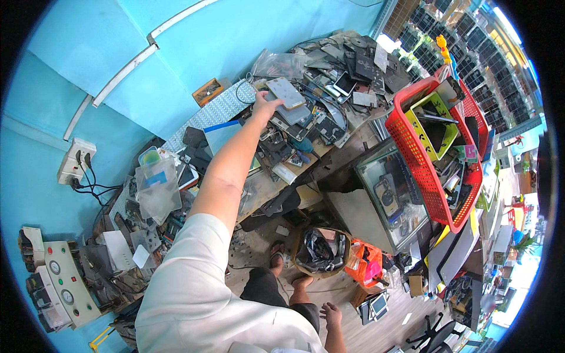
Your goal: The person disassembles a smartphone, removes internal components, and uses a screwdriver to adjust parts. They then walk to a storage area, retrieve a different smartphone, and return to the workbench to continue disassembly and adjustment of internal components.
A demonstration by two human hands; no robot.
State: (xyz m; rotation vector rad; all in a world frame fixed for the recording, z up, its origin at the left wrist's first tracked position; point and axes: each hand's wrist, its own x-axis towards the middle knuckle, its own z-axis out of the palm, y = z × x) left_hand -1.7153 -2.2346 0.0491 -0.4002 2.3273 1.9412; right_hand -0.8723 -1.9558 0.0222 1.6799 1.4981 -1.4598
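Note:
My left hand [266, 107] reaches onto a heap of phone parts on the bench, its fingers closed on the edge of a flat silver rectangular device [286, 92]. Beneath that lie dark grey slabs [297, 115] and loose circuit parts [273, 144]. A clear plastic bag [276, 63] rests behind, and a blue-edged sheet [220, 141] lies under my forearm. My right hand [331, 313] hangs low at my side over the floor, fingers loosely apart with nothing in them.
Red baskets [406, 147] of devices stand at right beside a glass case [388, 200]. A lined bin [321, 250] and an orange bag [362, 265] sit on the floor. A socket strip [76, 162] and a gauge machine [62, 282] are at left, an office chair [435, 335] at lower right.

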